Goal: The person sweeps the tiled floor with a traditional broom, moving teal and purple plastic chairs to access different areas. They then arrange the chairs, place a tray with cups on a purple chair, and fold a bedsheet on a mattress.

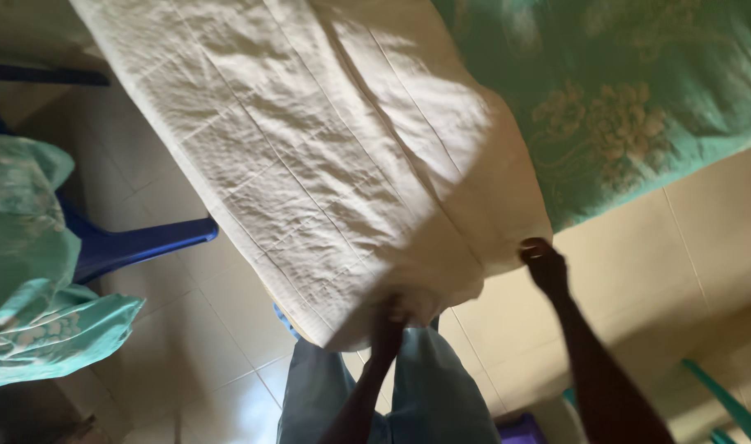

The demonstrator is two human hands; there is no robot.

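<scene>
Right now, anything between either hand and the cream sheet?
Nothing visible. The right hand pinches the cream sheet at its lower corner, and the left hand grips its bottom edge from underneath. The green patterned cloth lies beside the sheet, not between.

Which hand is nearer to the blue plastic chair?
Left. The left hand grips the white sheet's lower edge, closer to the blue plastic chair on the left. The right hand holds the sheet's corner, farther right.
</scene>
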